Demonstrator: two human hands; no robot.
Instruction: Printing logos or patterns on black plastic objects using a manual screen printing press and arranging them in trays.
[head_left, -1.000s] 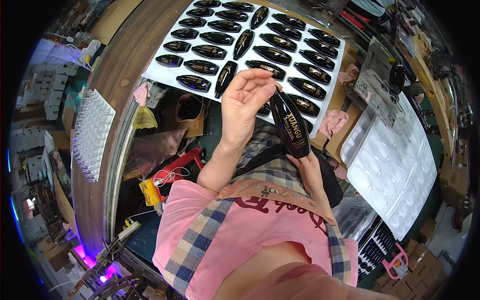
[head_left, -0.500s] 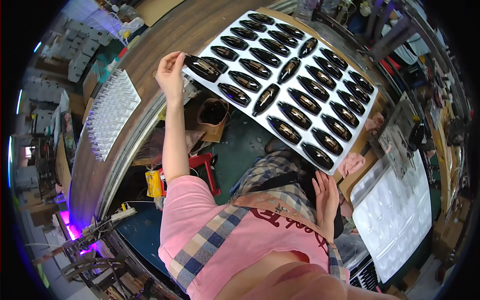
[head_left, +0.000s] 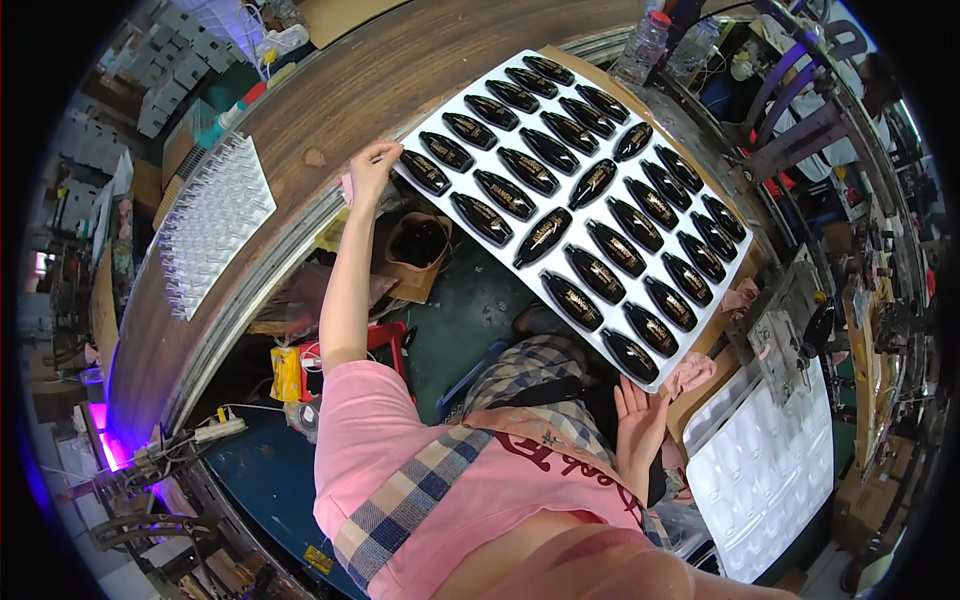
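A white tray point(head_left: 532, 277) holds several rows of glossy black bottles point(head_left: 595, 182) with gold print, most lying diagonally and a few in the middle turned crosswise. My left hand point(head_left: 372, 170) is raised at the tray's left corner, fingertips closed on its edge beside an end bottle. My right hand point(head_left: 637, 422) is open, fingers stretched just under the tray's near right corner; whether they touch it is unclear. A crumpled pink cloth point(head_left: 690, 375) lies beside that corner.
A curved wooden bench point(head_left: 300, 110) runs behind, bearing a spiky clear plastic sheet point(head_left: 215, 225). Below are a red stool point(head_left: 395, 340) and cardboard box point(head_left: 415, 275). At right are a metal fixture point(head_left: 785, 350), stacked white moulded sheets point(head_left: 770, 480) and machinery; a person point(head_left: 840, 140) is partly visible beyond.
My left hand has moved from holding a bottle near the middle to the tray's left corner, leaving the bottle in the tray. My right hand has opened; the tray now appears lower in view.
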